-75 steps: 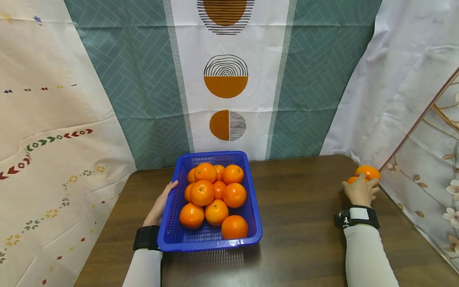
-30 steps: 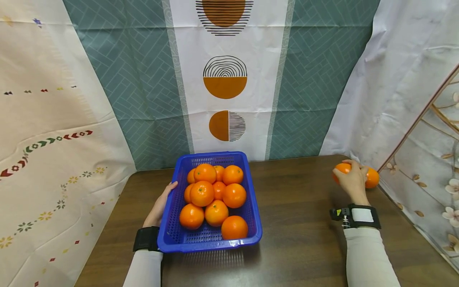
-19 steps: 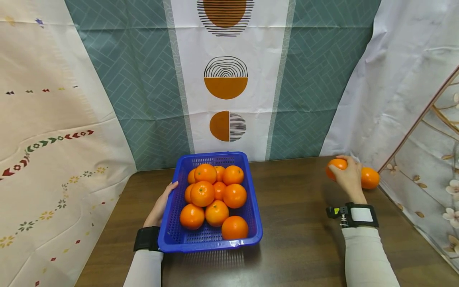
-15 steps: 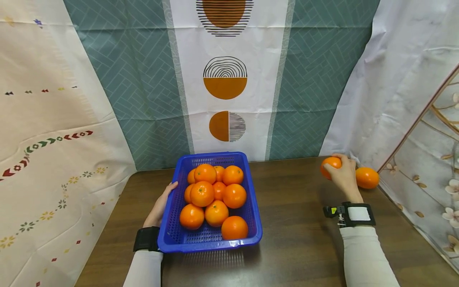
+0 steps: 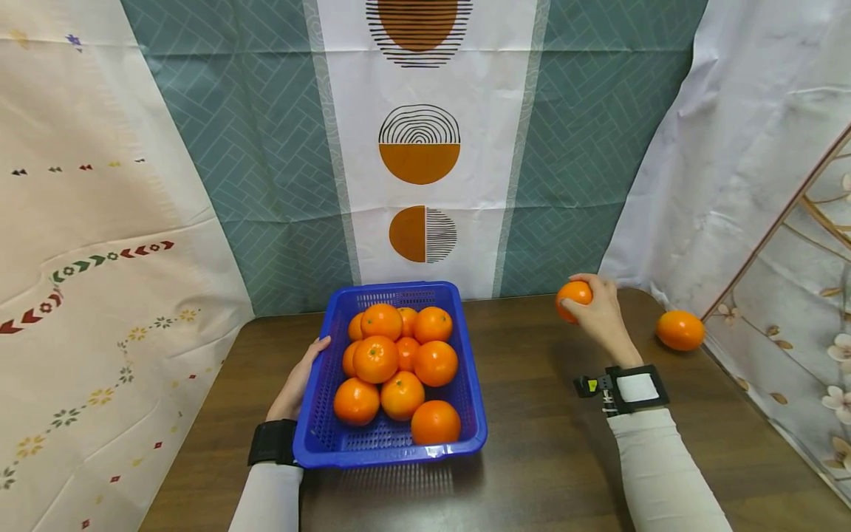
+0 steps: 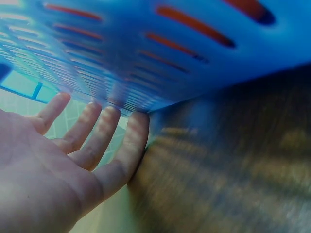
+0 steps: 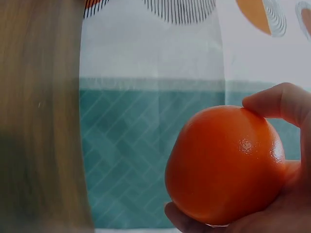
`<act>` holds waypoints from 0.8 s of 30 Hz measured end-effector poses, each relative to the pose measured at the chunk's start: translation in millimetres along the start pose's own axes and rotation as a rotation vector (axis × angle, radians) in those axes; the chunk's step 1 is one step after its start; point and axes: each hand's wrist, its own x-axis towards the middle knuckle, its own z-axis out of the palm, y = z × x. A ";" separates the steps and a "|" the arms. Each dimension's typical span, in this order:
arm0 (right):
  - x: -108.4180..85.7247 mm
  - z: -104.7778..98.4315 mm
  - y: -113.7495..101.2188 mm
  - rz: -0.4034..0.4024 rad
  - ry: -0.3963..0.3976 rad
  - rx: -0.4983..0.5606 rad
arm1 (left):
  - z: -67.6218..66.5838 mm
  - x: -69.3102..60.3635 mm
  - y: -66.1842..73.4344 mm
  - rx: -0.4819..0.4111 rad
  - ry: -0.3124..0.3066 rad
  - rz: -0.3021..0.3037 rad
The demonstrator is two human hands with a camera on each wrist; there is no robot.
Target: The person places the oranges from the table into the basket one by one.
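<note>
A blue plastic basket with slotted walls holds several oranges. At its left side is my left hand; in the left wrist view its fingers reach out, only slightly bent, with their tips against the basket wall. My right hand grips an orange above the table, right of the basket. Close up in the right wrist view, thumb and fingers lie on opposite sides of this orange. Another orange rests at the table's right edge, apart from the hand.
The brown wooden table ends at the back against a green and white patterned cloth. A pale floral cloth borders its right side, and a cream embroidered cloth its left.
My right hand has picked up an orange beside the other one at the right edge and carried it left, up off the table. The left hand and basket stay put.
</note>
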 end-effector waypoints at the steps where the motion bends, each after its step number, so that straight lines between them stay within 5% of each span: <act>1: -0.1 2.4 -3.7 -0.008 -0.006 0.002 | 0.2 0.1 0.0 -0.002 0.000 -0.001; 24: 5.6 36.3 -88.4 -0.270 -0.133 0.029 | 1.8 0.2 2.8 -0.015 -0.002 -0.012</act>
